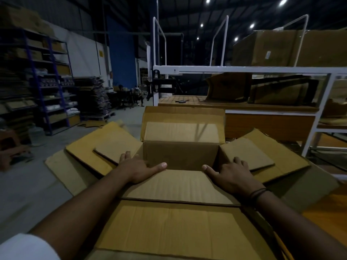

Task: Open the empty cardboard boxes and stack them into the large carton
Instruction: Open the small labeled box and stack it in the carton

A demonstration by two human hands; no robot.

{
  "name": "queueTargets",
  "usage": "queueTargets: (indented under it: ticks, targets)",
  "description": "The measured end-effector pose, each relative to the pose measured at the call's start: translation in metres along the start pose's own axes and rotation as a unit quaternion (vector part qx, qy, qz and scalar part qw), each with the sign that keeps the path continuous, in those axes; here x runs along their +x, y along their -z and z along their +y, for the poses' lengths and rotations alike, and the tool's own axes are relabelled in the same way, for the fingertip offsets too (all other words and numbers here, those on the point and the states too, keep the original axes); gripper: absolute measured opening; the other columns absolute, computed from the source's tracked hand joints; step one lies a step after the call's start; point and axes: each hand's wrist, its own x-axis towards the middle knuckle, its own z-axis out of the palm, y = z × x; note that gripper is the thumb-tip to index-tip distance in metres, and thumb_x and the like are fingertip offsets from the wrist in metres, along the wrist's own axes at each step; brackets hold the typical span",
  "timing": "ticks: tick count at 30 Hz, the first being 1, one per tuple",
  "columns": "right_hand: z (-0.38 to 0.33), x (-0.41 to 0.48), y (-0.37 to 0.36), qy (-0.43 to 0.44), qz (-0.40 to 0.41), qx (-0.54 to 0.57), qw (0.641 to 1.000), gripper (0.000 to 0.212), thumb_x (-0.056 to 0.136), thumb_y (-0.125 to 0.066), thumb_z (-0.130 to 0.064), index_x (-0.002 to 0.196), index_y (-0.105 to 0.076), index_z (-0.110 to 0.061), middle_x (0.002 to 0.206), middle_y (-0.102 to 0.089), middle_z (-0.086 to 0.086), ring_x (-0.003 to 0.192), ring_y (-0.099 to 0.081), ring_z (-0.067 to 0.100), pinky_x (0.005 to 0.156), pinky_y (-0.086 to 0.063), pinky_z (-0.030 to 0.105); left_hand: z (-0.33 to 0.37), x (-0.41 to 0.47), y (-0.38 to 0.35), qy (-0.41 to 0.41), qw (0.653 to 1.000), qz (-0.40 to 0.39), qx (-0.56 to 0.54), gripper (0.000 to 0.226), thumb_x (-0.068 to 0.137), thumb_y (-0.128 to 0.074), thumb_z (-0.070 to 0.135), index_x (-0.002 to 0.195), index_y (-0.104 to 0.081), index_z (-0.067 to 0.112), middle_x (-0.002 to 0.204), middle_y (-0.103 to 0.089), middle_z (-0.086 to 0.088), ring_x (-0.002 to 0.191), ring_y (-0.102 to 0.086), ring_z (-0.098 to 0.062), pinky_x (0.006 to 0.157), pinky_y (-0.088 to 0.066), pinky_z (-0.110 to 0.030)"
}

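An opened cardboard box (181, 156) stands in front of me with all its flaps spread outward. It sits inside a large carton (169, 226), whose wide flaps lie beneath and around it. My left hand (139, 169) rests flat on the box's left near corner, thumb stretched along the near flap. On the right near corner my right hand (231, 175) lies the same way, fingers on the right flap. The inside of the box is dark and looks empty.
A white metal-framed workbench (244, 69) with a wooden top stands behind, with collapsed boxes (277, 92) on it and a big carton (293, 47) on its upper shelf. Blue shelving (47, 81) and stacked flat cardboard (93, 98) fill the left. Seated people are in the far background.
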Motion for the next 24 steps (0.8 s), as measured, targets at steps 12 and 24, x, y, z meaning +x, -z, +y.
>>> queueTargets:
  ticks: [12, 24]
  targets:
    - [-0.050, 0.006, 0.002, 0.091, -0.041, 0.125, 0.987, 0.075, 0.105, -0.016, -0.065, 0.076, -0.067, -0.017, 0.068, -0.064, 0.002, 0.065, -0.062, 0.017, 0.073, -0.056, 0.036, 0.026, 0.012, -0.005, -0.025, 1.000, -0.007, -0.009, 0.115, 0.073, 0.008, 0.097, 0.154, -0.046, 0.034, 0.164, -0.036, -0.013, 0.155, -0.011, -0.045, 0.121, 0.001, -0.063]
    - [-0.080, 0.015, -0.003, 0.158, 0.030, 0.084, 0.983, 0.083, 0.101, -0.008, -0.071, 0.075, -0.066, -0.016, 0.059, -0.059, 0.005, 0.051, -0.048, 0.015, 0.057, -0.030, 0.030, 0.046, 0.014, -0.016, 0.004, 0.990, 0.136, -0.030, 0.093, 0.086, -0.010, 0.089, 0.155, -0.042, 0.035, 0.170, -0.018, -0.014, 0.154, 0.010, -0.049, 0.121, 0.011, -0.063]
